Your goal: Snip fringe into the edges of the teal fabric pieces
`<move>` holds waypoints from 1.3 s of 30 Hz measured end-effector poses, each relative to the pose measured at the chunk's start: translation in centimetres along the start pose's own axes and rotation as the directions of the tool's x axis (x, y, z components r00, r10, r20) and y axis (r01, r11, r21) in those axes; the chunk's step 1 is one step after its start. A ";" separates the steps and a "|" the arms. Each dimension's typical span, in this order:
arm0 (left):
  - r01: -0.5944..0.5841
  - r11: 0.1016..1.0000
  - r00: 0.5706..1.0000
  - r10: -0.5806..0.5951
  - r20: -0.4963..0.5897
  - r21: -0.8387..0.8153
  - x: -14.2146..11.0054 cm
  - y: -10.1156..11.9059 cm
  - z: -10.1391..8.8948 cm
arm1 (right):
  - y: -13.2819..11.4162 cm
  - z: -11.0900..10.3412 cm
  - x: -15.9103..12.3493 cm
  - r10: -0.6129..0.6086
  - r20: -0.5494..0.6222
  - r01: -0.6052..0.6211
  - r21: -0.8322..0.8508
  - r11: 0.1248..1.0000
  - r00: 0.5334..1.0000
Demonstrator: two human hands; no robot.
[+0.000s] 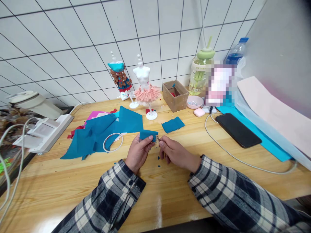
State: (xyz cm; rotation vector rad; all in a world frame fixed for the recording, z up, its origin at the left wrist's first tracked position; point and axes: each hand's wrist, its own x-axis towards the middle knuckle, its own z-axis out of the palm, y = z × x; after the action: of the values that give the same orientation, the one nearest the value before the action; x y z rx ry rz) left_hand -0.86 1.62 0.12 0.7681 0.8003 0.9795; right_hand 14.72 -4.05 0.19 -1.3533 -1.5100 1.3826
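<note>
We note a toothed teal piece point(146, 133), in front and left of the cardboard box point(175, 98), pinched between thumb and fingers of our left hand point(139, 151). Our right hand point(175, 152), fingers curled, grips a slim metal tool point(158, 138), type unclear, beside the toothed edge.

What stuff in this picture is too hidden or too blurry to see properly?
All in the head view:
- Tool: mostly covered by the right hand, so its kind isn't clear.
- Blue fabric piece: one end is hidden by the left hand.
- Cardboard box: its walls hide part of what's inside.
- Pixelated patch: blocky blur hides the details.
- Left sleeve: cut off by the bottom edge.
</note>
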 end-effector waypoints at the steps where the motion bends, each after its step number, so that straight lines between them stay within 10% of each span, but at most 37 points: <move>1: 0.002 1.000 1.000 -0.003 0.015 0.012 0.0 0.0 0.0 | 0.1 0.0 0.1 0.000 0.008 0.000 0.021 1.000 1.000; 39: 0.000 0.998 0.999 -0.003 0.041 0.063 -0.1 0.0 0.3 | 0.2 0.6 0.2 -0.056 0.032 0.051 0.128 0.990 0.998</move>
State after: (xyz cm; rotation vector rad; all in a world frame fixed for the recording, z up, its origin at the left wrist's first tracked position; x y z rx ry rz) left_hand -0.63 1.44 0.27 0.8390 0.7986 0.9381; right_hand 14.20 -4.06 -0.11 -1.2075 -1.4444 1.4503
